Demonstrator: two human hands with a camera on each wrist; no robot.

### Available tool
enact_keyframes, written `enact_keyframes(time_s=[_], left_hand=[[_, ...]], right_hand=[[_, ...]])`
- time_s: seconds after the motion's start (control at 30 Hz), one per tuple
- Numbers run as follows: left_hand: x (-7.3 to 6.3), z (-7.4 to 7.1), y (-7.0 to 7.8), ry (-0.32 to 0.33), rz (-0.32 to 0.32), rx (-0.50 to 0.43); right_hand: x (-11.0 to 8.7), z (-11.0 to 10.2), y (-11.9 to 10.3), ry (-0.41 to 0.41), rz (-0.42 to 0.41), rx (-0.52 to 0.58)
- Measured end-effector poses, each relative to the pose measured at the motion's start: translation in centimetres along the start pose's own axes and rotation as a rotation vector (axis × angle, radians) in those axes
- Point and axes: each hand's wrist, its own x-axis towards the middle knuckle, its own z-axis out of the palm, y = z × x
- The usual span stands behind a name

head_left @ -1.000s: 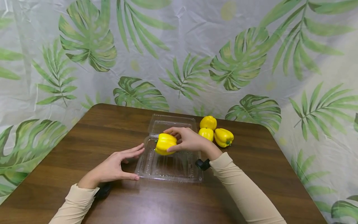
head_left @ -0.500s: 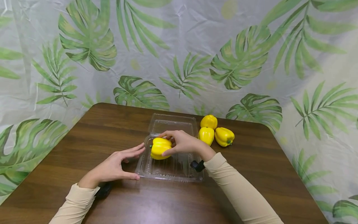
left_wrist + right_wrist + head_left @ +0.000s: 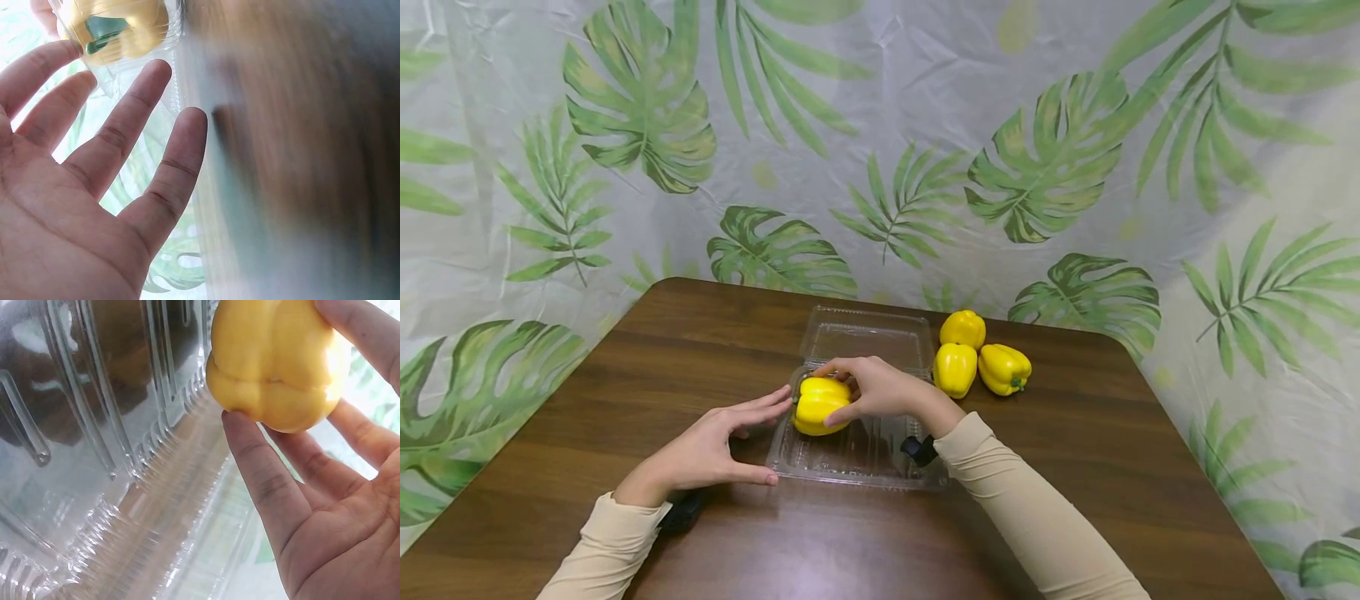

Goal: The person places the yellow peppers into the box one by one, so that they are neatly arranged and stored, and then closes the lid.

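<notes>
Glossy, blocky yellow bell pepper (image 3: 820,407) lies lengthwise between left and right

We pinch the pepper in our right hand (image 3: 887,390), thumb on its near side and fingers on its far side. It is within the left half of an open, clear, ribbed plastic container (image 3: 883,454); whether it touches the floor of it we cannot tell. Its long axis runs roughly left to right, the green stem (image 3: 105,26) facing our left hand (image 3: 711,446), whose fingers are spread and hold nothing. Those fingertips are just beside the stem end, the clear wall between; whether they press the rim we cannot tell. The container's flat clear lid (image 3: 868,333) lies folded back on the dark brown wood-grain counter (image 3: 722,333), and three more yellow bell peppers (image 3: 955,371) cluster on the right.
</notes>
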Motion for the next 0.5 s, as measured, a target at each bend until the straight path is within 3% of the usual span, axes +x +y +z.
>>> enact_keyframes(time_s=[0.5], left_hand=[[-0.07,0.03,-0.09,0.007,0.014,0.01]], right_hand=[[-0.09,0.48,-0.04,0.014,0.006,-0.044]])
